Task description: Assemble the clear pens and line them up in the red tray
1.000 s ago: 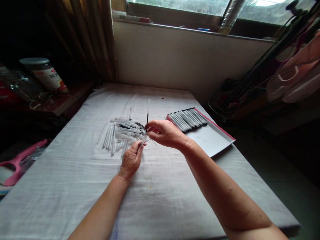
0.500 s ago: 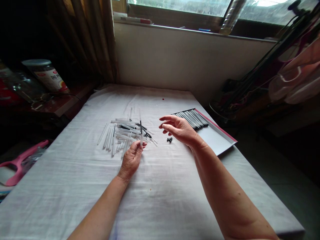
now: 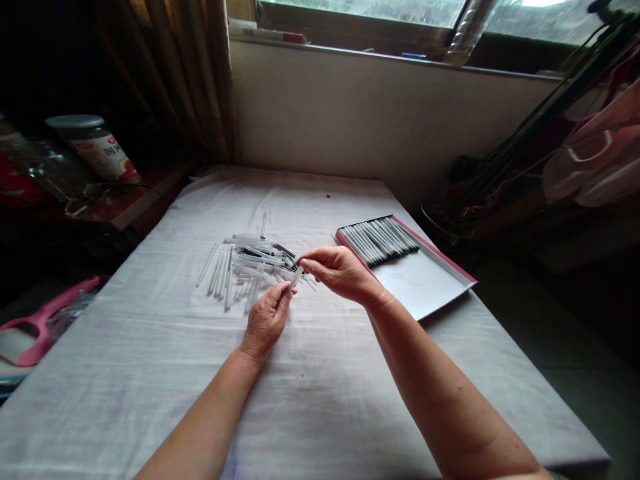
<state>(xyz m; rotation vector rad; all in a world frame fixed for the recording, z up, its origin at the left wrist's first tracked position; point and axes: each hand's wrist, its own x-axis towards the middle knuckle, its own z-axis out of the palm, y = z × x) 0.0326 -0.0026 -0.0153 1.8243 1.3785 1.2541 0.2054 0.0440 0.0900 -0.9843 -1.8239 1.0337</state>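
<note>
My left hand (image 3: 269, 318) is closed around a clear pen barrel (image 3: 296, 279), which tilts up to the right. At its upper end the thumb and fingers of my right hand (image 3: 336, 270) are pinched together; the pen refill there is mostly hidden by them. Just behind the hands lies a loose pile of clear pen barrels (image 3: 220, 273) and dark-inked refills (image 3: 284, 251). A shallow box lid (image 3: 440, 283) with a red edge stands to the right of my right hand. Inside it is a row of pens with black ends (image 3: 377, 241).
A white cloth (image 3: 300, 413) covers the table. A tiny red piece (image 3: 328, 196) lies near its far edge. On the left are a lidded jar (image 3: 103, 150) on a side shelf and a pink-handled item (image 3: 45, 327). Wall and window sill (image 3: 380, 57) bound the far side.
My right hand has moved left and down to the barrel's upper end and closed. The refill that stood upright above my left hand is now mostly out of sight; the barrel tilts right.
</note>
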